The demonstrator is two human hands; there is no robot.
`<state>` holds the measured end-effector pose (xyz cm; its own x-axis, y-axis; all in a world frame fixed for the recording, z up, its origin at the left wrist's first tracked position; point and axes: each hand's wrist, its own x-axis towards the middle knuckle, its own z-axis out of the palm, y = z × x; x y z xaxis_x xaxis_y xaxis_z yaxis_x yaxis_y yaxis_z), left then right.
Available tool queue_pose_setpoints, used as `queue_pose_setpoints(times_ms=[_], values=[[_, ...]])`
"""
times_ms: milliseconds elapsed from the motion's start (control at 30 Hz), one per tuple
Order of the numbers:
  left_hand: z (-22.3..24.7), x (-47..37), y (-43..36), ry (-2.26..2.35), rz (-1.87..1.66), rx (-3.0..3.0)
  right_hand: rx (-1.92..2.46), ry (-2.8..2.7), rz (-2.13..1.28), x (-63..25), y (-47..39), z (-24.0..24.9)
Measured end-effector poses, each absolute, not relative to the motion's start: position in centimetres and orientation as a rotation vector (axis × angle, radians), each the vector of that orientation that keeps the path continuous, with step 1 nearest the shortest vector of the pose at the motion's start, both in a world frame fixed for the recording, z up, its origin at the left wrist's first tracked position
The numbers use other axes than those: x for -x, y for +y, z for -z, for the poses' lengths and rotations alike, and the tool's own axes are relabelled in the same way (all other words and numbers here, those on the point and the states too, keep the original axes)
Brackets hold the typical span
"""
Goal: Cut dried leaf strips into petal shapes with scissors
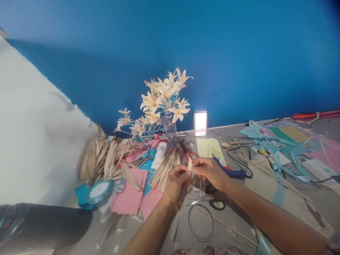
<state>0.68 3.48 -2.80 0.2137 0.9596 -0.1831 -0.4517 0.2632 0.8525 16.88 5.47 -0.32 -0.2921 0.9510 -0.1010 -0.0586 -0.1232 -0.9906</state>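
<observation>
Between both hands is a small cream husk petal (190,164), held upright. My left hand (176,181) pinches its lower end with thumb and fingers. My right hand (211,171) pinches it from the other side, its fingertips meeting the left ones. Dried husk strips (164,168) lie fanned out just left of my hands. Red-handled scissors (189,154) rest behind them, partly hidden. Under my hands are black-handled scissors (217,204), and nearer to me lies a wire ring (201,223). A blue glue gun (233,173) with a black cord lies beside my right hand.
Cream flowers (170,88) stand in a clear vase (170,129) against the blue wall (239,60). A lit phone (200,124) leans there too. Left are husk bundles (92,159), pink sheets (129,198) and a ribbon roll (98,191); right, tangled blue ribbon (292,161).
</observation>
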Motion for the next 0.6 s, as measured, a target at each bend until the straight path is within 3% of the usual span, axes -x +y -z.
queue_pose_setpoints(times_ms=[367,600], values=[[1.8,-1.3,3.2,0.767,-1.160,-0.613,1.050,-0.975,-1.728,-16.1,5.6,1.5],[1.9,-1.3,3.1,0.768,-1.146,-0.612,1.065,-1.012,-1.646,-15.9,5.3,1.2]])
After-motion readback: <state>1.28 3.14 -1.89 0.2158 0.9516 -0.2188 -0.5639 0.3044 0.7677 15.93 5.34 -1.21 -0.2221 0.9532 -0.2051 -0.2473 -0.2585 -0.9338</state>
